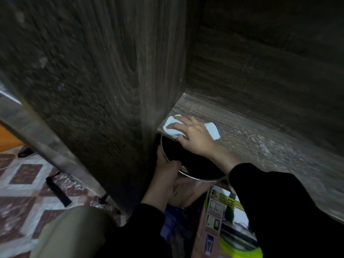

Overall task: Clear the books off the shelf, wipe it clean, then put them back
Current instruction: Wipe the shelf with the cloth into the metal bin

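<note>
White cloth (174, 127) is soft and light, pressed flat under the right hand (193, 135) at the shelf's (260, 144) left corner. Left hand (165, 175) grips a metal bowl's (193, 164) rim below; no books on the shelf.

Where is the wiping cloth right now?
The cloth lies on the shelf at its left front corner, pressed flat under the right hand, just above the round container held below the shelf edge.
</note>
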Demonstrator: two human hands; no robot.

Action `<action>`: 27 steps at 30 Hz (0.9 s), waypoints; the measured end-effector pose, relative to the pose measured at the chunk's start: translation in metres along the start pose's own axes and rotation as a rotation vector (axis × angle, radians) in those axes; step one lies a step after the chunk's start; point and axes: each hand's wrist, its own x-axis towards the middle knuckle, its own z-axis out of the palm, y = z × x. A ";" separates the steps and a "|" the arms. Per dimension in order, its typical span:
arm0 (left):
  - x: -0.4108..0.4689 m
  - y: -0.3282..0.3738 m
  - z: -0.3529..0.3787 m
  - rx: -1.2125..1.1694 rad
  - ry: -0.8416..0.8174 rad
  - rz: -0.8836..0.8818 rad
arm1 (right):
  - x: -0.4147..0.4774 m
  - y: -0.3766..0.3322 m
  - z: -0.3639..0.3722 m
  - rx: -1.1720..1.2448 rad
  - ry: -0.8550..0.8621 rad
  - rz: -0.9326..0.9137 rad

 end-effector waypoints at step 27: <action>-0.004 -0.002 -0.003 -0.031 -0.029 0.051 | -0.063 -0.025 0.003 0.162 0.182 0.049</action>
